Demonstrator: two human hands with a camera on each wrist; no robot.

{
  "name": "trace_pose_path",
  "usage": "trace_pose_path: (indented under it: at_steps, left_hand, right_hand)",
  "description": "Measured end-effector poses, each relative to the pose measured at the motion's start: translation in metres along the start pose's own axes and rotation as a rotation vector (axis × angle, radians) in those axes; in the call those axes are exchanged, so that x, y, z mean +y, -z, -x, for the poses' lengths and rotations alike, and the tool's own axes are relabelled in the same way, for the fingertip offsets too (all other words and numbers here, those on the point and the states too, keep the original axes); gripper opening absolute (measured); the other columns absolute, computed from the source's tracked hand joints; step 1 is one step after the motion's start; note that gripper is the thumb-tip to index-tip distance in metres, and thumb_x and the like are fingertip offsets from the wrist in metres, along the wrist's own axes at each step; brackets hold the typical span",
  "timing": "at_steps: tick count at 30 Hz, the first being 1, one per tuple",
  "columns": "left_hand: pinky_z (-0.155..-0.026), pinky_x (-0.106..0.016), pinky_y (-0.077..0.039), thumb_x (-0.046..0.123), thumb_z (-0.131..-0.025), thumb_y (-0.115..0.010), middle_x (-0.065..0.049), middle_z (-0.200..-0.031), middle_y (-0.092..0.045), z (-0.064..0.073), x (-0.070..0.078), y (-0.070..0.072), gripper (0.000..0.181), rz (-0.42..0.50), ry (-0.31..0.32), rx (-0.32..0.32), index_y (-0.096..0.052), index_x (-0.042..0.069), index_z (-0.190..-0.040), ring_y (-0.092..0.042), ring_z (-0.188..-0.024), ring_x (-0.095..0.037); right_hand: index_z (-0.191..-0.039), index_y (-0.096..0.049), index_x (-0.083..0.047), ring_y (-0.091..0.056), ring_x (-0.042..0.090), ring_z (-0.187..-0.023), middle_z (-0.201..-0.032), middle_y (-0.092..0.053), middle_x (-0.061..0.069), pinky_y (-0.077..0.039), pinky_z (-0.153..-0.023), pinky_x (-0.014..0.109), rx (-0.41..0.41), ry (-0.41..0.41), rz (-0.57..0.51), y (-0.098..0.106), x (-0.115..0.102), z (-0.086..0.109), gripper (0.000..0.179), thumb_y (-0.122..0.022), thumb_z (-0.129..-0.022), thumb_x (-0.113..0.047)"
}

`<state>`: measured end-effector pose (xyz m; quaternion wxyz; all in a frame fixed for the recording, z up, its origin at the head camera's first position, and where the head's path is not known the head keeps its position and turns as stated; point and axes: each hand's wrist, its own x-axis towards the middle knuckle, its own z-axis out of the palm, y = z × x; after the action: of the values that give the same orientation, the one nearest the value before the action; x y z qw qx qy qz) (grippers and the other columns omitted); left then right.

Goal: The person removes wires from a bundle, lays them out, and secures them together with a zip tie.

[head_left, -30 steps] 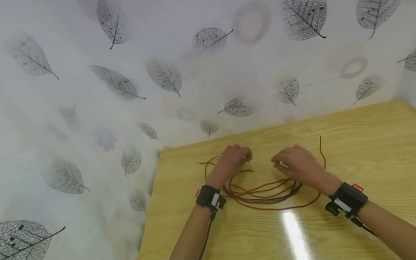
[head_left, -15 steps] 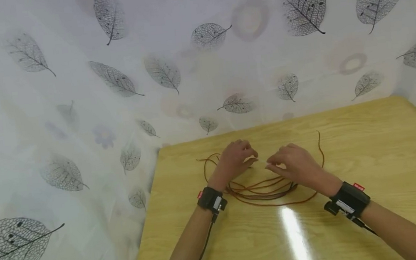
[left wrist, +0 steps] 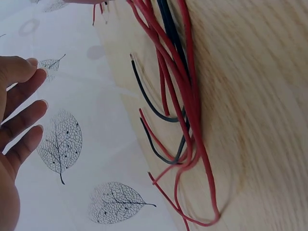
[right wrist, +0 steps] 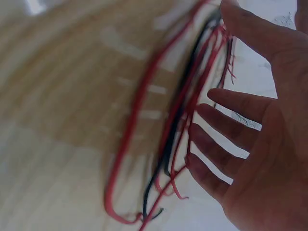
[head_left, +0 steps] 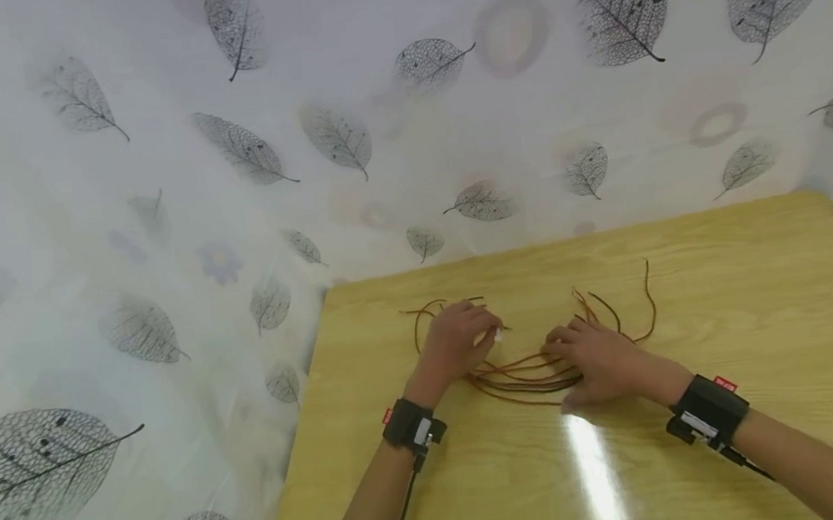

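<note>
A loose bundle of red and black wires (head_left: 527, 387) lies across the table between my hands. My left hand (head_left: 456, 341), at the left part of the bundle, pinches a small white thing (head_left: 498, 335) between thumb and fingertips; its kind I cannot tell. In the left wrist view the other fingers (left wrist: 24, 118) of that hand are spread beside the wires. My right hand (head_left: 605, 361) reaches over the bundle's right part, thumb and fingers apart. Its straight fingertips (right wrist: 201, 109) are right at the red strands (right wrist: 129, 127) in the right wrist view.
The wood-patterned table (head_left: 753, 311) extends to the right and toward me. Behind and to the left rises a pale sheet with leaf prints (head_left: 482, 202). Black bands with cameras (head_left: 710, 412) sit on both wrists, with thin cables running back along the arms.
The hands were close together above the wires and have moved apart. My right hand has come down onto the bundle and spread its fingers; wire ends now show beyond it.
</note>
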<state>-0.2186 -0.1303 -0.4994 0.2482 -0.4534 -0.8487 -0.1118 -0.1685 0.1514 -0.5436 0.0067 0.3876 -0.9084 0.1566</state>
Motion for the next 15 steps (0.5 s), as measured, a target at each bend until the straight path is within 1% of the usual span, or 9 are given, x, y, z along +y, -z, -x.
trace_pose_path:
  at_steps: [2, 4, 6, 9, 12, 15]
  left_hand:
    - [-0.069, -0.019, -0.049, 0.019, -0.094, -0.076, 0.009, -0.094, -0.075, 0.001, 0.0, 0.003, 0.004, 0.01, 0.008, 0.019, -0.077, 0.018, -0.098, -0.062, -0.079, -0.009]
    - [-0.069, -0.019, -0.049, 0.018, -0.093, -0.076, 0.009, -0.095, -0.076, 0.002, 0.0, 0.004, 0.004, 0.016, 0.017, 0.029, -0.077, 0.018, -0.098, -0.062, -0.08, -0.008]
    - [-0.07, -0.019, -0.05, 0.017, -0.093, -0.077, 0.009, -0.095, -0.075, 0.004, 0.0, 0.004, 0.005, 0.025, 0.021, 0.031, -0.077, 0.018, -0.097, -0.063, -0.082, -0.008]
    - [-0.071, -0.019, -0.052, 0.017, -0.092, -0.077, 0.009, -0.095, -0.075, 0.008, 0.002, 0.004, 0.005, 0.036, 0.023, 0.03, -0.077, 0.019, -0.097, -0.064, -0.084, -0.008]
    - [-0.073, -0.02, -0.053, 0.015, -0.092, -0.077, 0.007, -0.095, -0.075, 0.01, 0.006, 0.005, 0.005, 0.05, 0.028, 0.032, -0.077, 0.018, -0.096, -0.066, -0.086, -0.009]
    - [-0.073, -0.019, -0.053, 0.013, -0.091, -0.077, 0.007, -0.094, -0.076, 0.01, 0.01, 0.007, 0.006, 0.055, 0.028, 0.039, -0.077, 0.017, -0.095, -0.066, -0.084, -0.009]
  right_hand:
    - [-0.136, -0.064, -0.01, -0.055, 0.034, -0.117, -0.131, -0.059, 0.011, -0.047, -0.098, 0.06, 0.018, 0.003, 0.007, -0.003, -0.001, -0.001, 0.085, -0.083, -0.074, -0.066]
    - [-0.134, -0.065, -0.011, -0.055, 0.033, -0.115, -0.128, -0.059, 0.01, -0.048, -0.096, 0.059, 0.031, 0.011, 0.021, -0.006, -0.004, -0.003, 0.081, -0.085, -0.075, -0.062]
    - [-0.131, -0.067, -0.012, -0.057, 0.032, -0.112, -0.124, -0.06, 0.009, -0.049, -0.094, 0.056, 0.039, 0.021, 0.035, -0.007, -0.006, -0.005, 0.071, -0.086, -0.078, -0.054]
    - [-0.124, -0.07, -0.012, -0.059, 0.027, -0.104, -0.116, -0.062, 0.006, -0.051, -0.088, 0.052, 0.063, 0.043, 0.073, -0.008, -0.006, -0.009, 0.054, -0.084, -0.082, -0.043]
    - [-0.112, -0.073, -0.015, -0.058, 0.021, -0.09, -0.103, -0.063, 0.002, -0.051, -0.08, 0.046, 0.108, 0.057, 0.1, -0.009, -0.004, -0.014, 0.035, -0.083, -0.084, -0.033]
    - [-0.098, -0.073, -0.018, -0.054, 0.015, -0.078, -0.091, -0.061, -0.003, -0.049, -0.07, 0.039, 0.155, 0.053, 0.092, -0.009, 0.003, -0.02, 0.02, -0.084, -0.083, -0.025]
